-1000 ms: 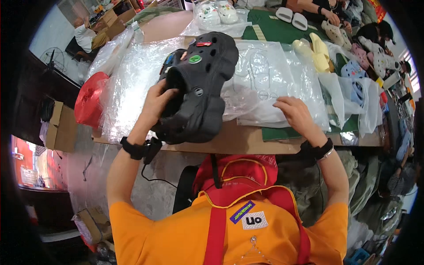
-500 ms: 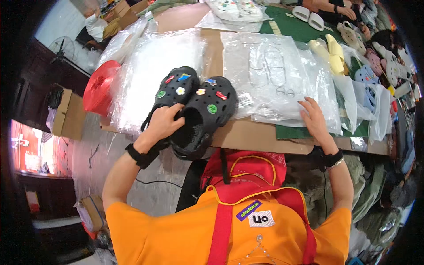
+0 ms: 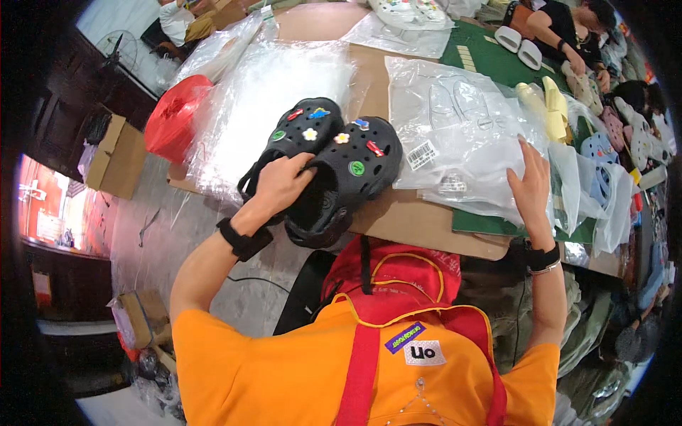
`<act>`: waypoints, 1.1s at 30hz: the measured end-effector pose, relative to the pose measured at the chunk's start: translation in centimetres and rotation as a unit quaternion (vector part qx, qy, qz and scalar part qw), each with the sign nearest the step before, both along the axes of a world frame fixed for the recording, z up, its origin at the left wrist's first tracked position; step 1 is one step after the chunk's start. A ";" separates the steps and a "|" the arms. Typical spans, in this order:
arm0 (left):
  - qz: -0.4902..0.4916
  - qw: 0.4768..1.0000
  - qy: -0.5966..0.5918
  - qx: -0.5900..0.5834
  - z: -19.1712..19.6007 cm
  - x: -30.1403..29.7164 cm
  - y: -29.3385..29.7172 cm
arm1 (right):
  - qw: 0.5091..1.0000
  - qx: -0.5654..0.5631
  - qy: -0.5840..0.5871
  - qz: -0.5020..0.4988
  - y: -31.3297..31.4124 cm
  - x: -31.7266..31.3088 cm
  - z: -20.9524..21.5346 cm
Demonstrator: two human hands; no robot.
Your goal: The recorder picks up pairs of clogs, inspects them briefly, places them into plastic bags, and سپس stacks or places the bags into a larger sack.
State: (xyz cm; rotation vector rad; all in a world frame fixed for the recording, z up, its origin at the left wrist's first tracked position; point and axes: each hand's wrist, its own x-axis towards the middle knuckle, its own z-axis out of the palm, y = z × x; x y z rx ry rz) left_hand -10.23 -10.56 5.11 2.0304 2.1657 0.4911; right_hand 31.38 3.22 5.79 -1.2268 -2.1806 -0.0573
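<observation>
My left hand (image 3: 285,186) is closed on a pair of black clogs (image 3: 362,160), gripping them by their inner sides near the heel openings. Colourful charms, among them white flowers and green discs, dot the toes. The pair hangs tilted over the table's front edge, toes pointing away from me. On the right, my right hand (image 3: 531,186) rests with fingers stretched out at the right part of a clear plastic bag (image 3: 490,153). Shoe outlines are printed on that bag, and a white barcode label (image 3: 421,155) sits at its lower left.
A stack of clear bags (image 3: 245,106) lies behind the clogs, beside a red plastic roll (image 3: 174,119). Yellow slides (image 3: 555,110), white slides (image 3: 518,48) and blue clogs (image 3: 597,160) lie to the right. A co-worker (image 3: 561,35) handles shoes at the far right. A cardboard box (image 3: 117,157) stands left.
The whole view has shifted, so the table and both hands appear farther right. The printed bag looks puffier near my right hand. My left hand still grips the clogs.
</observation>
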 end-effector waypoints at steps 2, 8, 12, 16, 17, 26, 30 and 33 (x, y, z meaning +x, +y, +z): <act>0.012 0.997 -0.072 0.028 0.5 -0.7 -0.4 | 0.989 0.063 -0.071 -0.112 0.0 0.2 1.2; -0.003 0.964 -0.256 0.076 4.1 -1.6 -1.0 | 0.992 0.004 0.022 -0.124 0.4 2.0 2.7; -0.055 0.919 -0.386 0.065 7.8 1.5 -1.4 | 0.996 -0.022 0.022 -0.089 0.1 0.9 2.2; -0.256 0.896 -0.361 -0.021 9.0 4.5 -0.5 | 1.000 0.002 0.027 0.002 -0.1 -2.5 1.9; -0.299 0.873 -0.379 -0.071 9.0 5.4 0.1 | 0.999 -0.003 0.042 0.023 -0.3 -3.2 1.9; -0.421 0.814 -0.380 -0.127 5.2 9.6 3.8 | 0.983 -0.052 0.093 0.148 -0.7 -2.0 1.8; -0.292 0.858 -0.399 -0.139 3.8 8.5 5.4 | 0.972 -0.078 0.087 0.202 -2.4 -1.2 3.4; -0.235 0.932 -0.272 -0.053 2.6 8.2 5.7 | 0.981 -0.049 0.047 0.183 -2.4 -1.3 1.9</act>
